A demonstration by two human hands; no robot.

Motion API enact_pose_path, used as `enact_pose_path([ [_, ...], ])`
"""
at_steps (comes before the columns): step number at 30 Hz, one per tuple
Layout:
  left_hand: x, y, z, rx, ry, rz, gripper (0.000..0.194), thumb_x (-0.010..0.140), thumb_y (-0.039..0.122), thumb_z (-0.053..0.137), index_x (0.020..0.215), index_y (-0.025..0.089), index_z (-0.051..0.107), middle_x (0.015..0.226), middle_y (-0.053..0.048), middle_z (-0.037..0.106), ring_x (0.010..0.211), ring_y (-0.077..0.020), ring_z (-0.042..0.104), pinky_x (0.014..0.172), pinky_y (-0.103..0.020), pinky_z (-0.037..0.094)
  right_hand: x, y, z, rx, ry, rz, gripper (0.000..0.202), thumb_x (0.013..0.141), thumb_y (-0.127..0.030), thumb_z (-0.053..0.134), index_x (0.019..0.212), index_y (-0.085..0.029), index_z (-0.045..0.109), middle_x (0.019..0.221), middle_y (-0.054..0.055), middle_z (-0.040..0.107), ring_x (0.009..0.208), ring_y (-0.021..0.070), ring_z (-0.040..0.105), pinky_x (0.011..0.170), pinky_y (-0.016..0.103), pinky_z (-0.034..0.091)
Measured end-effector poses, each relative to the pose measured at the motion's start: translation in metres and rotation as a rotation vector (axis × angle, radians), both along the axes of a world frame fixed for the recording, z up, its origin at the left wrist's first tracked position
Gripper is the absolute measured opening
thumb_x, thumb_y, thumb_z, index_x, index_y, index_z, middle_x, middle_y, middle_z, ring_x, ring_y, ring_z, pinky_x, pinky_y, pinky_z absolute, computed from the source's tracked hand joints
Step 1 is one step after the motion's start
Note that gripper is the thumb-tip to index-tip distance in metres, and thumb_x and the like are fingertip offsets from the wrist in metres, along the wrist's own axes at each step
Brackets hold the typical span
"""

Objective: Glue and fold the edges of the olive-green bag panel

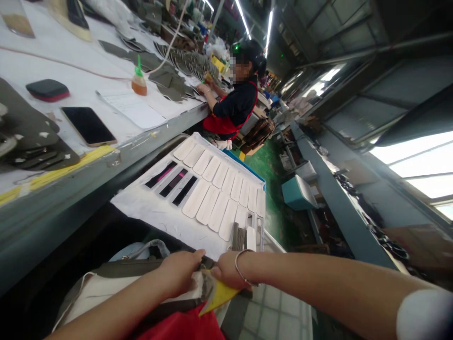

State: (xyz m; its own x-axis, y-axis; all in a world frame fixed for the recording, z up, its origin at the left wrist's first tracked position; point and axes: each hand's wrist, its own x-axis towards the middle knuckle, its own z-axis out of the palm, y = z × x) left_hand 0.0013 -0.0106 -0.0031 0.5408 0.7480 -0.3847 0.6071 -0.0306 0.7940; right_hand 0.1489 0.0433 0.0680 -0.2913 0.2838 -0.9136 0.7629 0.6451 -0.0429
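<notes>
Low in the view, an olive and cream fabric piece [123, 271] lies in front of me. My left hand [180, 273] has its fingers closed round the far edge of it, thumb on top. Close beside it, my right hand [230, 270], with a bracelet at the wrist, is closed at the same edge. From under the right hand sticks a thin, pointed yellow piece [222, 295]; the fingers' hold on it is partly hidden. Red cloth [187, 326] shows below. Just beyond lies a white cloth-covered board [155, 212] with rows of pale rounded strips [208, 203].
The long white-topped workbench [81, 89] on the left bears a phone [88, 125], a dark case [47, 89], a small green-tipped bottle [139, 80], paper [130, 106] and fabric pieces. A person [237, 94] works farther along. A teal bin [297, 193] stands on the green floor.
</notes>
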Motion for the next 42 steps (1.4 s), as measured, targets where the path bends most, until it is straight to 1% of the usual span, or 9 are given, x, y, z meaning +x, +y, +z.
enact_pose_path([
  [4, -0.003, -0.003, 0.001, 0.024, 0.074, -0.005, 0.066, 0.062, 0.030, 0.063, 0.126, 0.016, 0.049, 0.123, -0.016, 0.056, 0.110, -0.0350, 0.052, 0.093, -0.048, 0.039, 0.035, -0.032, 0.021, 0.061, 0.100, -0.055, 0.054, 0.092, -0.039, 0.017, 0.087, -0.014, 0.064, 0.075, 0.012, 0.068, 0.071, 0.0221, 0.066, 0.059, 0.030, 0.048],
  [6, -0.005, -0.002, 0.004, 0.023, 0.083, -0.031, 0.066, 0.065, 0.033, 0.061, 0.128, 0.017, 0.048, 0.128, -0.014, 0.052, 0.116, -0.0315, 0.049, 0.098, -0.044, 0.035, 0.053, -0.050, 0.016, 0.169, 0.210, -0.054, 0.053, 0.092, -0.042, 0.016, 0.088, -0.016, 0.061, 0.084, 0.013, 0.068, 0.078, 0.0256, 0.066, 0.064, 0.034, 0.048],
  [9, -0.009, 0.004, 0.009, -0.005, 0.034, -0.092, 0.065, 0.067, 0.033, 0.060, 0.129, 0.019, 0.046, 0.132, -0.009, 0.050, 0.119, -0.0251, 0.046, 0.102, -0.035, 0.032, 0.074, -0.063, -0.002, 0.348, 0.264, -0.054, 0.051, 0.093, -0.043, 0.013, 0.092, -0.017, 0.057, 0.080, 0.011, 0.068, 0.073, 0.0272, 0.066, 0.060, 0.036, 0.048],
  [13, -0.012, 0.020, 0.012, -0.160, -0.129, -0.130, 0.047, 0.076, 0.036, 0.052, 0.121, 0.021, 0.054, 0.122, -0.005, 0.059, 0.110, -0.0214, 0.053, 0.096, -0.029, 0.037, 0.081, -0.047, -0.023, 0.469, 0.268, -0.003, 0.046, 0.093, -0.044, 0.016, 0.094, -0.018, 0.055, 0.075, 0.008, 0.068, 0.068, 0.0266, 0.066, 0.056, 0.035, 0.048],
  [18, -0.001, 0.033, 0.007, -0.337, -0.180, -0.091, 0.047, 0.085, 0.053, 0.035, 0.101, 0.019, 0.064, 0.095, -0.001, 0.067, 0.087, -0.0182, 0.058, 0.076, -0.024, 0.042, 0.073, -0.019, -0.034, 0.396, 0.372, 0.098, 0.048, 0.092, -0.048, 0.018, 0.095, -0.018, 0.055, 0.077, 0.008, 0.068, 0.069, 0.0272, 0.066, 0.055, 0.038, 0.050],
  [21, 0.008, 0.038, 0.005, -0.345, -0.158, -0.104, 0.051, 0.084, 0.059, 0.033, 0.081, 0.019, 0.064, 0.075, 0.000, 0.062, 0.070, -0.0157, 0.053, 0.066, -0.022, 0.040, 0.072, -0.008, -0.037, 0.357, 0.403, 0.138, 0.048, 0.091, -0.050, 0.020, 0.095, -0.018, 0.056, 0.076, 0.008, 0.069, 0.070, 0.0274, 0.066, 0.055, 0.039, 0.050],
  [26, 0.013, 0.045, -0.001, -0.381, -0.095, -0.131, 0.056, 0.081, 0.066, 0.030, 0.059, 0.018, 0.049, 0.056, 0.003, 0.041, 0.051, -0.0114, 0.035, 0.051, -0.022, 0.031, 0.075, 0.009, -0.041, 0.338, 0.443, 0.200, 0.048, 0.091, -0.052, 0.022, 0.096, -0.018, 0.056, 0.074, 0.008, 0.068, 0.068, 0.0263, 0.066, 0.055, 0.037, 0.050],
  [37, 0.014, 0.046, -0.003, -0.355, -0.119, -0.203, 0.042, 0.085, 0.051, 0.036, 0.061, 0.018, 0.048, 0.056, 0.004, 0.034, 0.052, -0.0103, 0.032, 0.048, -0.021, 0.026, 0.076, 0.015, -0.050, 0.270, 0.479, 0.260, 0.049, 0.092, -0.052, 0.020, 0.096, -0.018, 0.055, 0.074, 0.008, 0.068, 0.067, 0.0240, 0.065, 0.055, 0.033, 0.048],
  [42, 0.016, 0.043, -0.008, -0.353, -0.183, -0.222, 0.035, 0.086, 0.043, 0.037, 0.069, 0.019, 0.055, 0.059, 0.004, 0.038, 0.055, -0.0106, 0.036, 0.053, -0.020, 0.030, 0.079, 0.011, -0.052, 0.264, 0.523, 0.269, 0.045, 0.092, -0.049, 0.021, 0.095, -0.018, 0.054, 0.074, 0.007, 0.068, 0.067, 0.0242, 0.066, 0.054, 0.032, 0.047],
])
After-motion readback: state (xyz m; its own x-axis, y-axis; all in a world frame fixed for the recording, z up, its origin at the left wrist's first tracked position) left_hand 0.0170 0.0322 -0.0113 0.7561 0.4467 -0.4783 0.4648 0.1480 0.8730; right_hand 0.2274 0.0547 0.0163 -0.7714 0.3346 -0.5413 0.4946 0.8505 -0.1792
